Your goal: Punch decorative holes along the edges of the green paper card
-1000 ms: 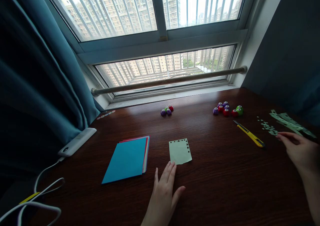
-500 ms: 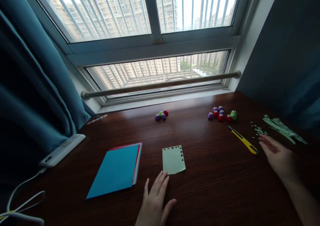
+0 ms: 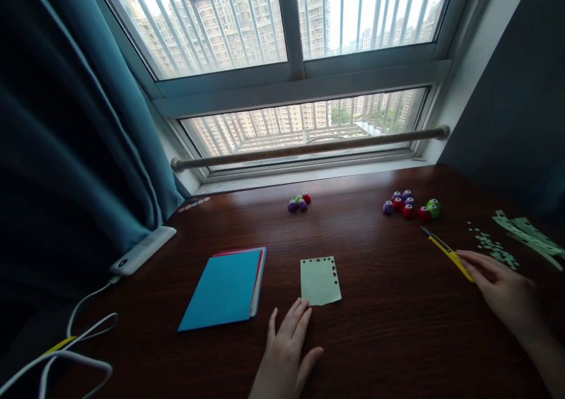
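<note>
My left hand (image 3: 285, 346) lies with its fingers spread on the table, its fingertips on the lower left edge of a pale green paper square (image 3: 320, 284). Small shapes are punched along the square's top and right edges. On the right, my right hand (image 3: 498, 284) has its thumb and fingers closed at the handle of a yellow utility knife (image 3: 448, 255), which lies on the table, blade pointing away to the left. Beside that hand are tiny green paper cut-outs (image 3: 497, 249) and several punched green paper strips (image 3: 527, 234).
A stack of coloured paper (image 3: 225, 293), blue on top, lies on the left. Small craft punches (image 3: 299, 202) form a group at the back, with more punches (image 3: 408, 210) farther right. A white power strip (image 3: 143, 250) and white cable (image 3: 79, 352) lie by the curtain (image 3: 106, 122).
My right hand has moved from beside the green cut-outs to the utility knife's handle. My left hand stays on the paper square. The whole view has shifted slightly.
</note>
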A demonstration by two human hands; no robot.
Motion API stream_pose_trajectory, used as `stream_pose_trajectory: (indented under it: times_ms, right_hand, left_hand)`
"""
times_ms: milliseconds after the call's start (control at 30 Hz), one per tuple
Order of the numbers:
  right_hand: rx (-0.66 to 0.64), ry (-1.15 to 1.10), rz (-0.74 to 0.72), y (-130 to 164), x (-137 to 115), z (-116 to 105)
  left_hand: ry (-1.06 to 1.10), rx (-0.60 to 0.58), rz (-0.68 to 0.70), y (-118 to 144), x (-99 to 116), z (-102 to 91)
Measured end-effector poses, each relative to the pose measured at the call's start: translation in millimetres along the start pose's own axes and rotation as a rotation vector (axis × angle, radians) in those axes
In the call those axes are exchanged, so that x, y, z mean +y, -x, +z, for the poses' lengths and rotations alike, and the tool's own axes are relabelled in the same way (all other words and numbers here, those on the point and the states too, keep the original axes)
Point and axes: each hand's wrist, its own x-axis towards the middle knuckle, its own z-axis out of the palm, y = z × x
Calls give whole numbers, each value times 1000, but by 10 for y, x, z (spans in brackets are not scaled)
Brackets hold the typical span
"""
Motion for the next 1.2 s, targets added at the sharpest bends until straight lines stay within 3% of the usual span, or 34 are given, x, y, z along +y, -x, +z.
stream_pose_trajectory:
  times_ms: [267, 567, 1200]
  right_hand:
    - [40, 10, 37, 16, -7, -9]
    - [-11, -52, -70, 42, -176, 66]
    - [-6, -58, -95, 41, -177, 49]
  left_hand:
    - [31, -4, -13, -3, -1, 0]
    - [78, -56, -41, 23, -14, -16]
    - [9, 28, 8, -1, 3, 45]
